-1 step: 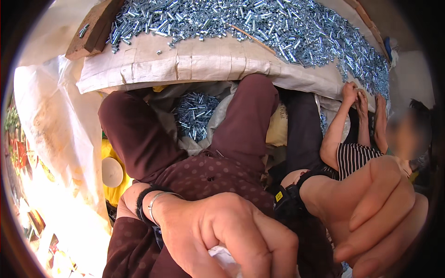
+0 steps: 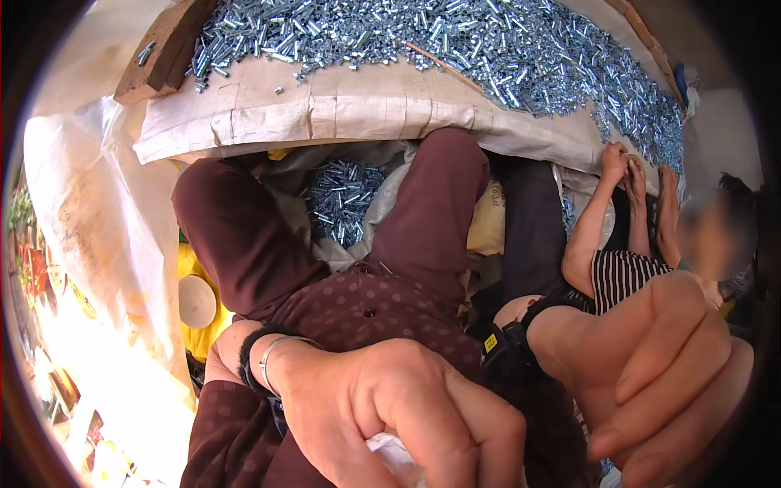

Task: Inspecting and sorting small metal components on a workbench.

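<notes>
Close to the lower edge, my left hand (image 2: 407,407) is curled, with a bracelet and a dark band at the wrist. A crumpled white piece (image 2: 394,452) shows under its fingers, but its kind is unclear. My right hand (image 2: 663,370) is at the lower right with its fingers folded in; whatever they hold is hidden. Both hands are above my lap, apart from the worktop. Small silvery metal tubes (image 2: 455,49) lie heaped on the cloth-covered worktop (image 2: 350,114) beyond my knees. More metal tubes (image 2: 346,203) fill an open sack between my legs.
A wooden block (image 2: 163,53) sits at the worktop's left end, and a thin stick (image 2: 443,67) lies by the heap. On the right, another person's hands (image 2: 626,167) rest at the worktop's edge. White sheeting (image 2: 89,187) hangs left, near a yellow bag (image 2: 195,329).
</notes>
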`<state>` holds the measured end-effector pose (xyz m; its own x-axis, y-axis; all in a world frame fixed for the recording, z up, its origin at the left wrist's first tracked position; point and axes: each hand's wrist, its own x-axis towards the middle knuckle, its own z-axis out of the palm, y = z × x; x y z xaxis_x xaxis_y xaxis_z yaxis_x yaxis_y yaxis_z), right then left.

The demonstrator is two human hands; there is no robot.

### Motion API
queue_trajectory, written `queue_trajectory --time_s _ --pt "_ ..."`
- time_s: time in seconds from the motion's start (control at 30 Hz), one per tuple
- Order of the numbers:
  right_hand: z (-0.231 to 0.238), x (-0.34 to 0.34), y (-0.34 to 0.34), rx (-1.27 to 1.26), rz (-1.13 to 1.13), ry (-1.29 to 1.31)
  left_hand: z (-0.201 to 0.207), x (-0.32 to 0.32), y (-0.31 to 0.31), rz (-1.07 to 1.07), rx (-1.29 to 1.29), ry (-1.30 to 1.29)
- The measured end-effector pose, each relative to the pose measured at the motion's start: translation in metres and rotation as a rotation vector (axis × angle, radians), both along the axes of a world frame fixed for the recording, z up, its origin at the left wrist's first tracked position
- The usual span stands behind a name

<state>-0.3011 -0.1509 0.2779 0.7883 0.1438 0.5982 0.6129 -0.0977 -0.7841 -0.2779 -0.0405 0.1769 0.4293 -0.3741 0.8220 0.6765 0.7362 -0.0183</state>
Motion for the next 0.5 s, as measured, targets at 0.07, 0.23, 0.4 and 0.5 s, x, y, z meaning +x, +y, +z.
queue_trajectory --time_s 0.07,0.23,0.4,0.5 --pt "0.000 0.000 -0.007 -0.003 0.018 0.015 0.005 -0.002 0.006 -0.098 0.106 0.009" --pt "-0.001 -0.009 -0.012 -0.006 0.021 0.003 0.024 -0.010 0.020 -0.244 0.245 0.211" --pt "-0.003 -0.001 -0.010 -0.032 0.021 -0.017 0.029 -0.008 0.013 -0.307 0.256 0.288" --pt "-0.003 -0.003 -0.016 -0.043 0.028 -0.004 0.022 -0.009 0.000 -0.197 0.212 0.210"
